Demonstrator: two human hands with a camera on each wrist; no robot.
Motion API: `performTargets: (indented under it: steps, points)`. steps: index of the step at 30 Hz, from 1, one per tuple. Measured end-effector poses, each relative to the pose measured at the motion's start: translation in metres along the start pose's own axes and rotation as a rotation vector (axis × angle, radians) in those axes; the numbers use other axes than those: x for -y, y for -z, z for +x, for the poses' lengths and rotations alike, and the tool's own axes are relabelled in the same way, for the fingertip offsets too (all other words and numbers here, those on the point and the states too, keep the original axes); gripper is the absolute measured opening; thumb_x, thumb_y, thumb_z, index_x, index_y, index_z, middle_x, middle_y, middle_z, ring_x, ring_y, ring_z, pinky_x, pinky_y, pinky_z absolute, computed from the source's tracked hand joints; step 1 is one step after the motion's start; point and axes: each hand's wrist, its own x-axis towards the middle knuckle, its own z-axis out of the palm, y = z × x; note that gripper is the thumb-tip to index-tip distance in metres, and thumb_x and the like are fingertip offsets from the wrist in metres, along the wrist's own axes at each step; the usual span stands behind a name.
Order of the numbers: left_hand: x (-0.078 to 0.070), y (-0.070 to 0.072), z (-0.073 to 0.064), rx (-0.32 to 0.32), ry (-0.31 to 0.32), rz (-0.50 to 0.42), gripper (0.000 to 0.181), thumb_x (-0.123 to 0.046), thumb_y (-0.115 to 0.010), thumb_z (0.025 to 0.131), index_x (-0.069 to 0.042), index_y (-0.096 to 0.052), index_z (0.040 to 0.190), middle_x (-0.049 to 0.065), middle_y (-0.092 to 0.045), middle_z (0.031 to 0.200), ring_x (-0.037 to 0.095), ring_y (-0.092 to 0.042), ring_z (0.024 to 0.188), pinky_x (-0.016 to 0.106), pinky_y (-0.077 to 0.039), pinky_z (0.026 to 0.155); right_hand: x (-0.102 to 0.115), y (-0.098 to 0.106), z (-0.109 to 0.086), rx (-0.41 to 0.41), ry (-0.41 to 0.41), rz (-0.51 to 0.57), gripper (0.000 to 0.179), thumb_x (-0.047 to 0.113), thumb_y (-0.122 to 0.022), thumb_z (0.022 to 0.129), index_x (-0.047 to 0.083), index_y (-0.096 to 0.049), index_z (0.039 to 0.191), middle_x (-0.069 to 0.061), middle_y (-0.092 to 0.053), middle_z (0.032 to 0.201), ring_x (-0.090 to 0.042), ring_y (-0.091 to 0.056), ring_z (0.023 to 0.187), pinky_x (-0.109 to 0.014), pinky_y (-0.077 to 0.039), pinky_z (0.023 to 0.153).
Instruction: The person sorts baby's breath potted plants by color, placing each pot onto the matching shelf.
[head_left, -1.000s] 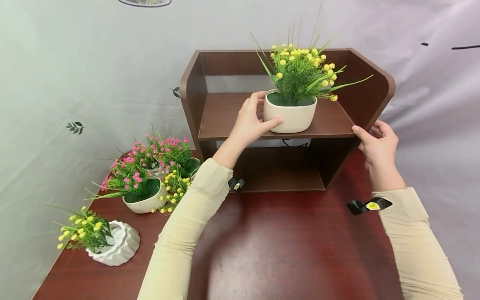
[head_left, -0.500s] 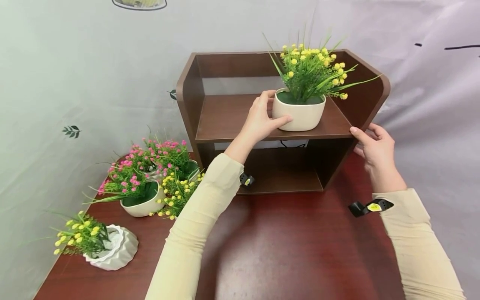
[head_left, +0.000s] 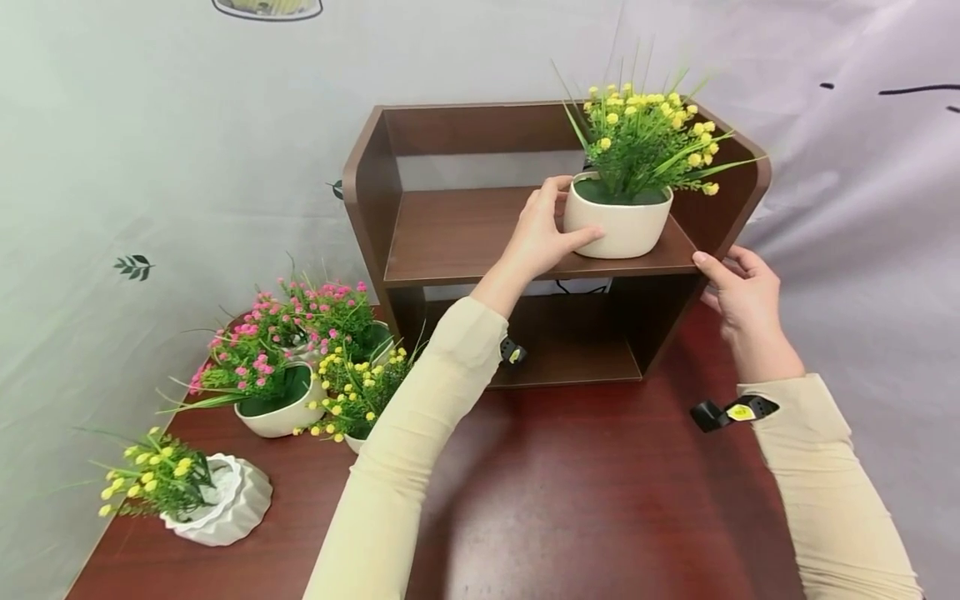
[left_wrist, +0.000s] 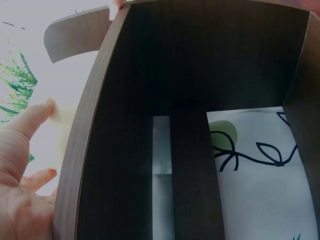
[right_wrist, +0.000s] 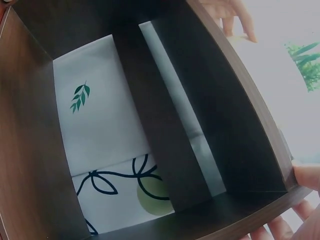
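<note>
An oval cream flowerpot (head_left: 618,229) with yellow artificial flowers (head_left: 652,133) stands on the right part of the upper board of a brown wooden shelf (head_left: 457,229). My left hand (head_left: 543,229) grips the pot's left end in the head view, thumb across the front and fingers round behind. In the left wrist view my left thumb (left_wrist: 32,120) shows beside the board edge, the pot washed out by glare. My right hand (head_left: 746,292) holds the shelf's right side, its thumb on the front edge of the upper board and its fingers behind the side panel.
On the dark red table (head_left: 570,483), several pots stand left of the shelf. Among them are an oval pot with pink flowers (head_left: 277,408), a yellow-flowered plant (head_left: 360,392) and a white ridged pot (head_left: 232,508). A printed cloth (head_left: 187,150) hangs behind.
My left hand has moved the yellow-flowered pot to the right along the upper board. The right hand keeps its hold on the shelf's side. The view has shifted slightly.
</note>
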Motion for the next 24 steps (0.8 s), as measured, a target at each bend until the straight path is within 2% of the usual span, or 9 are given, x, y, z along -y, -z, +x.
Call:
performTargets:
  steps: [7,17,24]
  points:
    - [-0.002,-0.007,0.004,0.033,0.007,0.015,0.075,-0.027,-0.077,0.081,-0.011,-0.036,0.142,0.008,-0.049,0.131,0.015,-0.048,0.12,0.02,-0.044,0.091,0.0,0.0,-0.002,-0.015,-0.016,-0.031,0.024,0.009,-0.08,0.075,0.02,-0.064,0.09,0.007,-0.06,0.087,-0.002,-0.061,0.066,-0.018,-0.052,0.052]
    - [0.004,-0.009,0.006,0.003,0.006,0.007,0.075,-0.029,-0.076,0.081,-0.013,-0.036,0.142,0.008,-0.047,0.132,0.015,-0.047,0.121,0.02,-0.042,0.095,-0.004,-0.009,0.0,0.008,-0.033,-0.077,0.025,0.011,-0.077,0.079,0.021,-0.06,0.095,0.007,-0.055,0.093,-0.003,-0.059,0.068,-0.017,-0.05,0.054]
    - [0.003,-0.01,0.005,-0.012,0.003,0.085,0.078,-0.034,-0.074,0.082,-0.012,-0.032,0.145,0.008,-0.045,0.135,0.016,-0.045,0.122,0.021,-0.042,0.095,-0.005,-0.012,0.002,-0.009,-0.036,-0.054,0.023,0.01,-0.077,0.078,0.021,-0.062,0.092,0.008,-0.057,0.09,-0.003,-0.058,0.067,-0.017,-0.05,0.053]
